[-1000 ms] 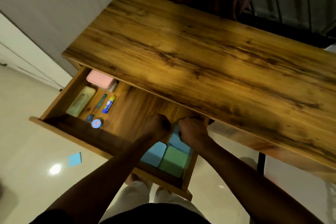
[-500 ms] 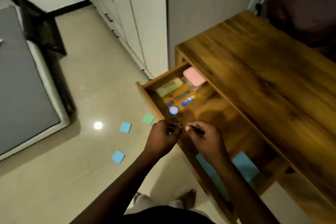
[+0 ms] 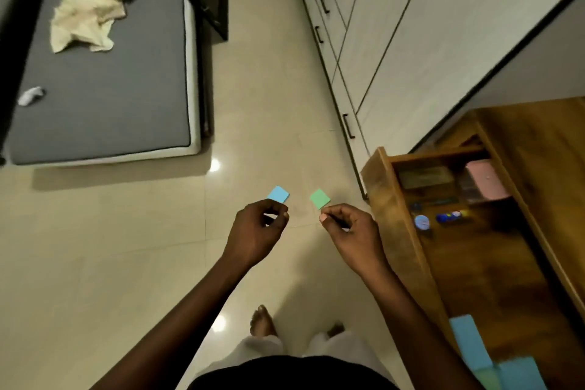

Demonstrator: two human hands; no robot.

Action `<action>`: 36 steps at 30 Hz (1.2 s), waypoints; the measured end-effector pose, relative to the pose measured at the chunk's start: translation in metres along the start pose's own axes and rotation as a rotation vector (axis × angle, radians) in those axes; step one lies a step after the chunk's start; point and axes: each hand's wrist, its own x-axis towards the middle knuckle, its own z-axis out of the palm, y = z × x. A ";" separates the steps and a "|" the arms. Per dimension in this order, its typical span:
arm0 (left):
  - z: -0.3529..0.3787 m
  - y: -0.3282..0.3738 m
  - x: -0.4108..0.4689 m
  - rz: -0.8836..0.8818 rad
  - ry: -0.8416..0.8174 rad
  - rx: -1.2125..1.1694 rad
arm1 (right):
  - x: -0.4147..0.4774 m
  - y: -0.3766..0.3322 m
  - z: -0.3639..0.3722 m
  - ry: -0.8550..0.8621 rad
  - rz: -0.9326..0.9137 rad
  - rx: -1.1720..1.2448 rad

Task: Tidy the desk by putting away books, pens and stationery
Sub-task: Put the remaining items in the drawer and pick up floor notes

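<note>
Likely stray-note pickup: right hand (image 3: pixel 351 234) pinches thin dark item (image 3: pixel 338 222), left hand (image 3: pixel 256 231) curled, hold unclear; next, stoop for mid-frame blue note (image 3: pixel 278 194), green note (image 3: pixel 320 198).

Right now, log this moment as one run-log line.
left hand: curled, contents unclear | right hand: pinches thin dark object | blue note, green note: on floor | drawer: open

Dim warm light, 2 glare spots on glossy floor (image 3: pixel 126 247), blurred drawer (image 3: pixel 384 199), bowed edges.

left hand (image 3: pixel 258 228) and right hand (image 3: pixel 348 229) curled, blue note (image 3: pixel 278 194) and green note (image 3: pixel 319 198) on floor (image 3: pixel 126 247), open drawer (image 3: pixel 380 187) beside
</note>
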 end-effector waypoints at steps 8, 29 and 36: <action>-0.058 -0.070 0.053 -0.128 0.084 -0.012 | 0.081 -0.006 0.109 -0.210 0.076 -0.109; 0.036 -0.400 0.304 -0.365 0.024 0.284 | 0.383 0.239 0.349 -0.406 0.175 -0.507; 0.111 -0.549 0.347 -0.399 -0.061 0.351 | 0.446 0.372 0.421 -0.478 0.144 -0.653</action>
